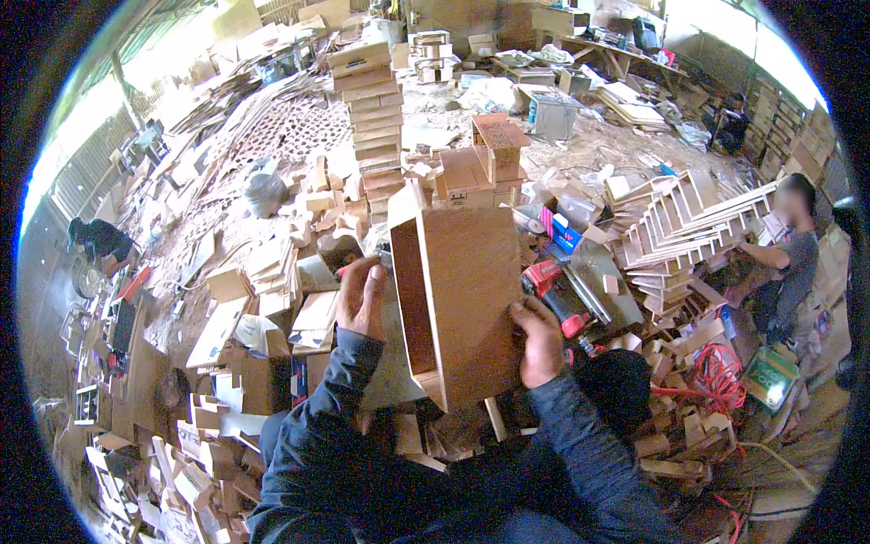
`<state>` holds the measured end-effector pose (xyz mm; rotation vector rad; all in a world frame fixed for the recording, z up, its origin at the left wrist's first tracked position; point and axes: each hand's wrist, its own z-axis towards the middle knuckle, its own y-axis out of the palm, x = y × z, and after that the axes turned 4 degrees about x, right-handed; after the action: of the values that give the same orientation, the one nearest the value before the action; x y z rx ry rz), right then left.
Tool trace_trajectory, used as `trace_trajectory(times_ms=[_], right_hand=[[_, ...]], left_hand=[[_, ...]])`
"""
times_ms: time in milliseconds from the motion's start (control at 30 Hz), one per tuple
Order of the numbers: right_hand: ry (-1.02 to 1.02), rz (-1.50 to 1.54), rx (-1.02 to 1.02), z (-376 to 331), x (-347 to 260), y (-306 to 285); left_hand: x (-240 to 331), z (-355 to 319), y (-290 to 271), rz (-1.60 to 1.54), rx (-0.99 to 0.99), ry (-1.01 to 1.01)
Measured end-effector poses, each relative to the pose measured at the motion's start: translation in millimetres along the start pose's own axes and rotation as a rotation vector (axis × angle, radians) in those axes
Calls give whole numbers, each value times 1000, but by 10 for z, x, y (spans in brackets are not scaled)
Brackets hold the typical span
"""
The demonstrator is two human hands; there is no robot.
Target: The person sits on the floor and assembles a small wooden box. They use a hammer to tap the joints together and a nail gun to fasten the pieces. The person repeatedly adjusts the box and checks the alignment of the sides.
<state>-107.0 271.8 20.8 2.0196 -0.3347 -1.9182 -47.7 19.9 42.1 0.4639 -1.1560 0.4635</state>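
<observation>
We held a box (462, 304) of brown board between both hands, upright and slightly tilted, its open side turned left so we looked into its hollow. Our left hand (361, 299) lay against the box's left edge near the top, fingers curled close over the rim. Our right hand (536, 343) gripped the box's right edge lower down, fingers wrapped round the panel and thumb on its face. Both sleeves were dark blue.

Just right of the box, past our right hand, a red drill (557, 295) lay on the heap, touching nothing we held. Right of the drill stood a fan of boards (675, 231) leaning on one another. Beyond these, at the far right of the box, a person (787, 263) in grey bent over the boards. Behind the box rose a tall stack (373, 118) of wooden blocks, and just right of the stack sat smaller boxes (485, 163). Below and right of the box lay an orange cable (716, 372) in coils. Far left of the box another person (98, 240) crouched among offcuts.
</observation>
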Motion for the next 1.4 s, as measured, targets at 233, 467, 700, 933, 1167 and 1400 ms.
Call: trace_trajectory(times_ms=[233, 467, 700, 933, 1167, 1400], right_hand=[[-267, -241, -152, 1054, -87, -252], [-53, -40, -383, 917, -706, -204], [-724, -951, -668, 800, -1238, -238], [-1079, -1138, -671, 576, -1065, -213], [-1344, -927, -376, 449, -1148, -189], [-1127, -933, -564, 216, -1145, -363]], left_hand=[[-18, -203, 406, -558, -181, -534], [288, 461, 180, -325, -332, -256], [1263, 418, 195, 231, -735, 191], [935, -71, 565, 822, -824, 129], [529, -209, 503, 769, -327, 167], [-99, 824, 606, 428, 2, -133]])
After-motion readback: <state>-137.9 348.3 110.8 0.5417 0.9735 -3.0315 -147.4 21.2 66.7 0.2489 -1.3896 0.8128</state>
